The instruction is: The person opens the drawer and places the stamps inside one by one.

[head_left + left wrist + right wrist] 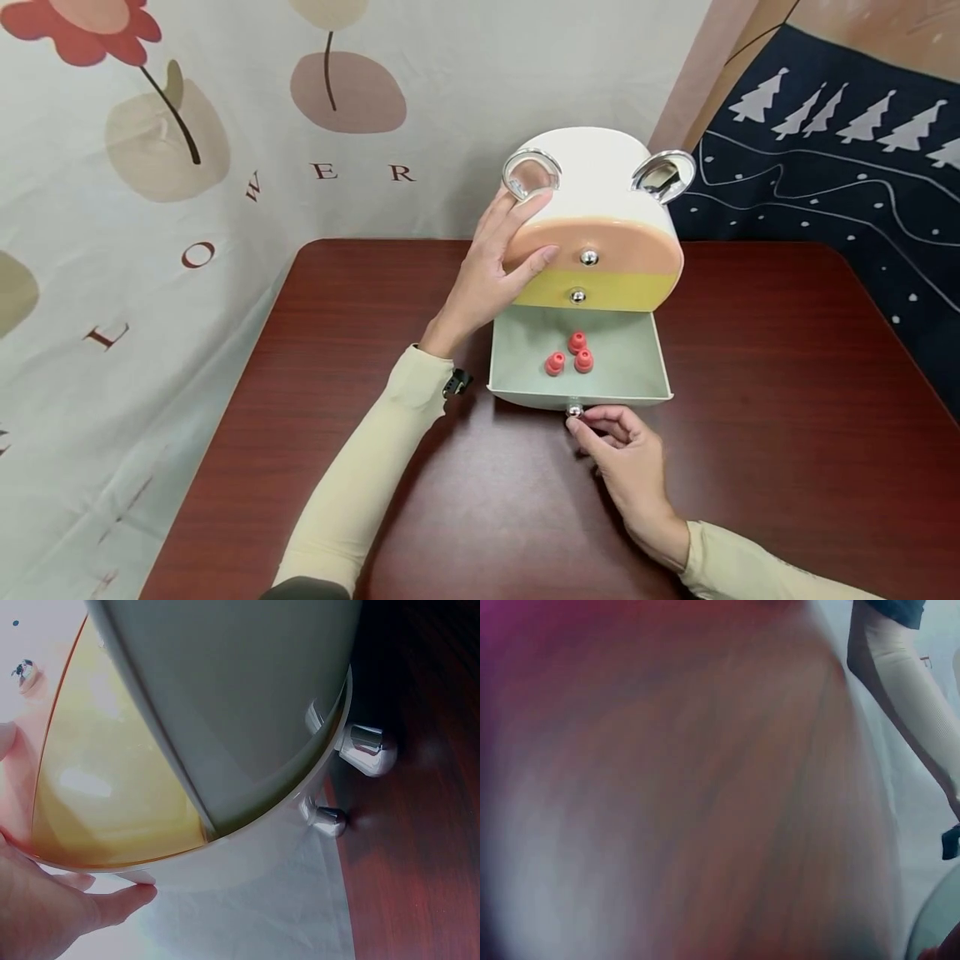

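Note:
A small drawer cabinet (pixel 600 192) with a white top, silver-rimmed ears and orange and yellow fronts stands on the table. My left hand (pixel 491 262) grips its left side, thumb on the orange front and fingers along the side wall; the left wrist view shows this hand (pixel 52 907) at the cabinet's edge. The pale green bottom drawer (pixel 513 333) is pulled out. Inside it sit three small red stepped pieces (pixel 584 360), upright and close together. At the drawer's silver knob (pixel 574 411), my right hand (pixel 633 471) pinches with thumb and forefinger. Blur fills most of the right wrist view.
The dark red wooden table (pixel 787 400) extends around the cabinet. Behind it hangs a pale printed cloth (pixel 450 100), and a navy cloth with trees (pixel 840 200) hangs at the right. The upper two drawers, each with a silver knob (pixel 588 257), are closed.

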A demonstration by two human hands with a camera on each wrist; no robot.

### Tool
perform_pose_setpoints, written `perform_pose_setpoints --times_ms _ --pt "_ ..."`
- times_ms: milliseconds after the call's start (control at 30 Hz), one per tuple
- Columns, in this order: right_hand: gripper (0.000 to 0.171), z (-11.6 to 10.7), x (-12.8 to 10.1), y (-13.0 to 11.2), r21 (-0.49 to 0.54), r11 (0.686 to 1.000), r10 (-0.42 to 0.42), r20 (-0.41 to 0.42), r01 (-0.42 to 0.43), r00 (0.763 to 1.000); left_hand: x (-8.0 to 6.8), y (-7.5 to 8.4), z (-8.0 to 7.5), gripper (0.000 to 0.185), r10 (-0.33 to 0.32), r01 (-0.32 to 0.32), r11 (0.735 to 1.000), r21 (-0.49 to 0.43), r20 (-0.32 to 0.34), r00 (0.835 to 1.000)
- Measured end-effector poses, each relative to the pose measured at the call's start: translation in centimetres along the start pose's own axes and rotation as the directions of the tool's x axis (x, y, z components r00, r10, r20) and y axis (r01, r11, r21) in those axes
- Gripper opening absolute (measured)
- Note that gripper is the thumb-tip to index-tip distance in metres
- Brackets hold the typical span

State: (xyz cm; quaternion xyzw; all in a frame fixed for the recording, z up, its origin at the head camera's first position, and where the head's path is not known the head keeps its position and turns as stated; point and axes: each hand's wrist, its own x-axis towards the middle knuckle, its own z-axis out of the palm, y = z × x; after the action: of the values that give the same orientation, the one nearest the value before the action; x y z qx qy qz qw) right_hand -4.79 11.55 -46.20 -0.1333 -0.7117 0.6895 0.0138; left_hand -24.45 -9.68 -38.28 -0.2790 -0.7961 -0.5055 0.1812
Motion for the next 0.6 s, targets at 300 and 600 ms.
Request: perform_pose_setpoints --times_ms 300,600 --pt "0.026 0.8 0.3 -0.5 0.089 0.995 0.040 -0.057 -0.035 0.998 0.0 0.1 0.0 0.060 0.008 -0.008 1.000 0.007 -0.002 1.000" --pt "0.025 1.6 1.4 -0.7 0.090 0.996 0.014 -0.059 -0.009 0.998 0.0 0.0 0.0 0.060 0.023 -0.023 1.000 0.009 -0.010 1.000"
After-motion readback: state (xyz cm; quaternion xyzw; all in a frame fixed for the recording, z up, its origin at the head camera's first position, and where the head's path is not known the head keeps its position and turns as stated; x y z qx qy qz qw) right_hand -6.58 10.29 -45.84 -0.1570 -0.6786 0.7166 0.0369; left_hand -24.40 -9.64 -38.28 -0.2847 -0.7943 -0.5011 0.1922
